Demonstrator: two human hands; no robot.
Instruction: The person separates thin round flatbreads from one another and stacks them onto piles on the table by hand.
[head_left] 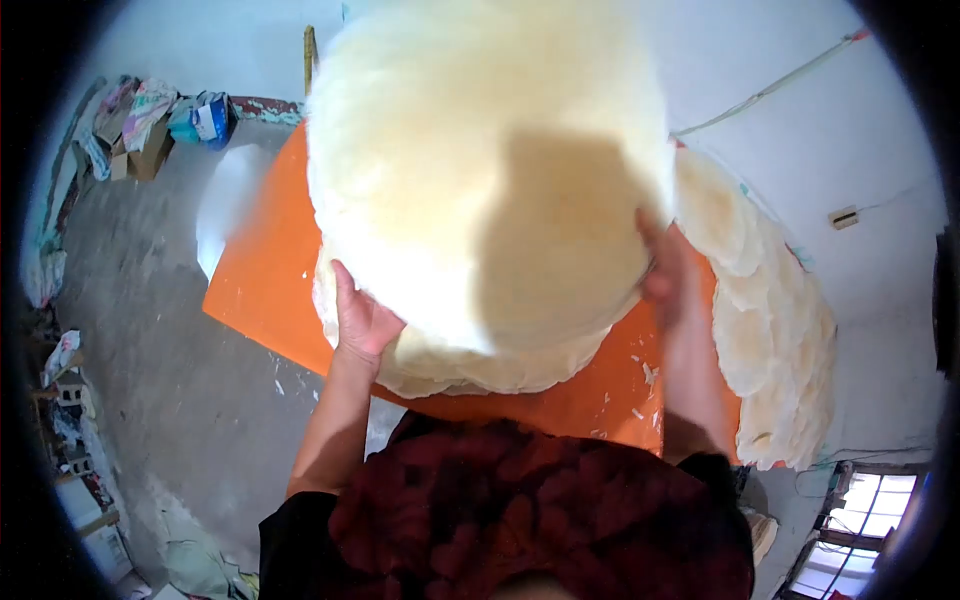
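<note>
A large, pale round flatbread (420, 180), thin at its edge, fills the upper middle of the view, raised toward the camera. My left hand (365, 320) grips its lower left edge, thumb on top and the other fingers hidden underneath. At the right edge my right hand (665, 270) holds the same flatbread, somewhat blurred, with the thumb along the upper side. Below it, more flatbreads in a stack (480, 365) show their uneven rims. The stack rests on an orange tabletop (265, 265). A dark shadow lies across the raised flatbread.
Overlapping flatbreads (770, 340) form a long pile on the right by the white wall (800, 150). White crumbs dot the orange surface. Boxes and bags (150, 130) stand at the far left on the grey concrete floor (170, 260). A barred window (860, 525) is at lower right.
</note>
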